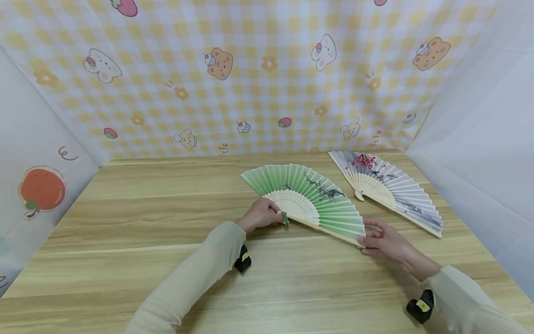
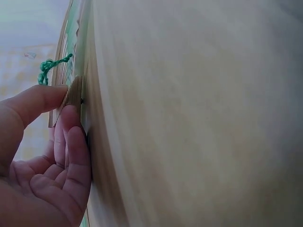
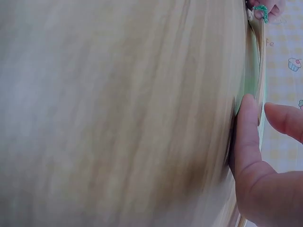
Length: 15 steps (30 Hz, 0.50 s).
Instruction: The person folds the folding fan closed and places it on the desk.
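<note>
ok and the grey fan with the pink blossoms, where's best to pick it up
Probably the narrow pivot end of the grey fan, pinched between thumb and finger from the near side. The pale sticks gather into a compact grip there, while the pleated leaf spreads wide and looks easier to crease. The green fan is close to its left, so the near side seems easier.
</note>
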Available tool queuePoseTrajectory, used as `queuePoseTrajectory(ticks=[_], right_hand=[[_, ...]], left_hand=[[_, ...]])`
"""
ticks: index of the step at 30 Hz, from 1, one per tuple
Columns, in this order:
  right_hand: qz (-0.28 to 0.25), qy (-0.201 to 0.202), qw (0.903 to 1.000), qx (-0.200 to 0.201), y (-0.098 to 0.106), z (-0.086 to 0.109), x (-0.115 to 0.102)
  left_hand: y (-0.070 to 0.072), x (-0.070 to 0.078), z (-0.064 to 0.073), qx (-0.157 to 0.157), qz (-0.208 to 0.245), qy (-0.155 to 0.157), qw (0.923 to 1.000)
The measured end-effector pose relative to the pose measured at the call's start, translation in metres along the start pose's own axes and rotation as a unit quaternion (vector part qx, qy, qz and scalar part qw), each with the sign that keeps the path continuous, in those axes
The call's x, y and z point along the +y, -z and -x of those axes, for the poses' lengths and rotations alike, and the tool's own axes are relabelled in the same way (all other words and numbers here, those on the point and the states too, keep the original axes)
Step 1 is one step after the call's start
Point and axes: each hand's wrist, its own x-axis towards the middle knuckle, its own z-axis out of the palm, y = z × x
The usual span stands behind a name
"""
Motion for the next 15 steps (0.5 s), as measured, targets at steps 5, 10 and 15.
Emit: queuePoseTrajectory(ticks=[5,10,15], right_hand=[[0.007,-0.005,1.0,-0.003,-0.003,-0.003,-0.003],[0.018,-0.005,0.9998,-0.009,-0.005,-0.007,-0.006],[0.022,-0.017,0.9996,-0.004,-0.009,-0.012,-0.008]], left_hand=[[0.003,-0.002,0.001,0.003,-0.005,0.002,1.0],[0.006,-0.004,0.002,0.006,-0.019,0.007,0.9998],[0.01,-0.005,0.006,0.008,-0.024,0.019,0.9995]])
